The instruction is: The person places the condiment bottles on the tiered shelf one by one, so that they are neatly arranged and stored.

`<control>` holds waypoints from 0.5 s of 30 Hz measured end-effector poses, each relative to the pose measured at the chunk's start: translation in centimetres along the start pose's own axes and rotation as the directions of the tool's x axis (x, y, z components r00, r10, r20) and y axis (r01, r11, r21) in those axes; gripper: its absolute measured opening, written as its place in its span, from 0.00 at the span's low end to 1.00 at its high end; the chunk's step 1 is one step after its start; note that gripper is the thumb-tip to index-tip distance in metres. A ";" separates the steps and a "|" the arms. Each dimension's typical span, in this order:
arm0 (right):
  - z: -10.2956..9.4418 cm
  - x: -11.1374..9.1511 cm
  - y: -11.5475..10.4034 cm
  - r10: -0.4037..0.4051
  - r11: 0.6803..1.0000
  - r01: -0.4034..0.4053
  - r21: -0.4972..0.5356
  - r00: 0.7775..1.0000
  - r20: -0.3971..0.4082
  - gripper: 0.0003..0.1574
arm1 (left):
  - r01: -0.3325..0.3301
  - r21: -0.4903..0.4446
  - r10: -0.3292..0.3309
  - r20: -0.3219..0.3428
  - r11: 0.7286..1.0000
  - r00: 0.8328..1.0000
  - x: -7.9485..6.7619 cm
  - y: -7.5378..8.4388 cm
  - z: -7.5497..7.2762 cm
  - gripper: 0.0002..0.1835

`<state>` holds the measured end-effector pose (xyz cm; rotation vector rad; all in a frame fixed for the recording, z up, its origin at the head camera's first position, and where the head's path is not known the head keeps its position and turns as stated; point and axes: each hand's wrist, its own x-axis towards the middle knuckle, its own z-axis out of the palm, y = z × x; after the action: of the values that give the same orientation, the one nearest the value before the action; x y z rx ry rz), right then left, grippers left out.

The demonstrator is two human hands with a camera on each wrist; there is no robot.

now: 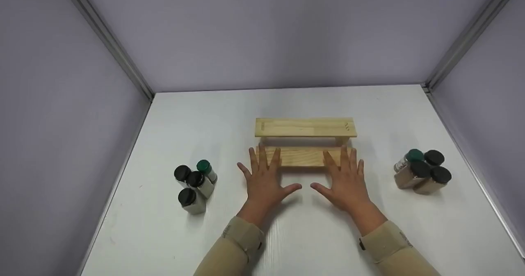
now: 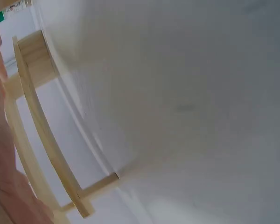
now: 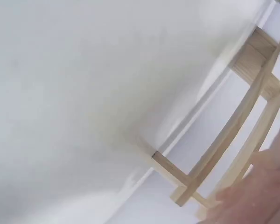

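Note:
A light wooden two-step rack [image 1: 305,127] stands near the middle of the white table, its upper shelf behind the lower one. My left hand [image 1: 263,185], fingers spread and straight, is at the left front of the lower shelf [image 1: 303,157]. At the right front, my right hand [image 1: 348,185] is spread in the same way. Fingertips of both overlap the lower shelf in the head view; whether they touch it I cannot tell. In the left wrist view the rack [image 2: 51,140] shows its side panels and shelf edges. The right wrist view shows the rack [image 3: 233,126] likewise.
Left of the rack stands a group of several jars [image 1: 196,206] with black lids and one green lid. A similar group of jars [image 1: 410,177], with brownish contents, is at the right. Grey panels [image 1: 287,34] enclose the white table [image 1: 197,116] at the back and sides.

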<state>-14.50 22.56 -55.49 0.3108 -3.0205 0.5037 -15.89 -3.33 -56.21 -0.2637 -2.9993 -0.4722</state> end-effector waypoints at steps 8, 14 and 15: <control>-3.3 -1.7 1.9 0.042 0.992 -0.020 0.123 0.983 -0.181 0.72 | 0.099 -0.403 -0.123 -0.036 0.910 0.992 0.9 -1.4 -1.2 0.56; -6.5 -3.6 4.5 0.098 0.967 0.015 0.255 0.900 -0.425 0.75 | 0.073 -0.610 -0.136 -0.057 0.789 0.989 1.7 -2.5 -1.5 0.45; -6.9 -3.9 5.1 0.113 0.960 0.027 0.280 0.874 -0.473 0.76 | 0.076 -0.627 -0.140 -0.052 0.775 0.989 1.9 -2.7 -1.4 0.44</control>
<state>-11.53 30.33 -50.96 0.1031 -2.4693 0.8681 -18.12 -5.97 -55.43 -0.0999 -2.6627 -1.4503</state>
